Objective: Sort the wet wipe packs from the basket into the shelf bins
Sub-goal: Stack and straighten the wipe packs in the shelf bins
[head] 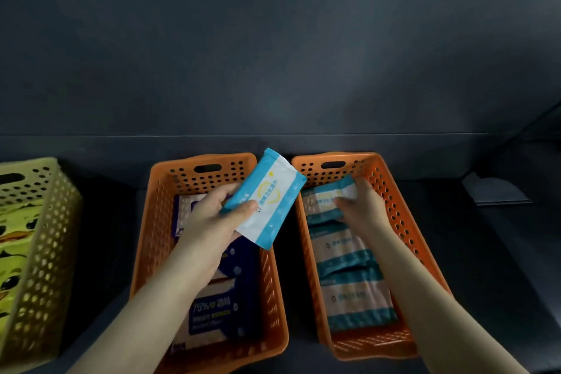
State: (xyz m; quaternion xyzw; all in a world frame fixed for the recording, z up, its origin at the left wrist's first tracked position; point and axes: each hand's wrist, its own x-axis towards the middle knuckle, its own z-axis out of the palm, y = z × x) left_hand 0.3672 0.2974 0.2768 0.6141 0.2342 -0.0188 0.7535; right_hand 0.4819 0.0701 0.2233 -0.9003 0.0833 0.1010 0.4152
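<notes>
A person's left hand (212, 222) grips a blue-and-white wipe pack (267, 197), thumb clamped across its face, just left of the right orange bin (403, 191) and above its rim. The right hand (361, 206) reaches inside that bin, fingers and thumb closed around the rearmost pack (328, 194) at its far end, behind a row of matching packs (349, 255). Left of it stand a second orange bin (151, 222) of dark-blue packs (224, 310) and, farther left, a yellow basket (45, 237).

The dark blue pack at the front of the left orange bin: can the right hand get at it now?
Probably not yet: the right hand holds a light blue pack in the right bin, and the left forearm crosses over the dark blue pack.
</notes>
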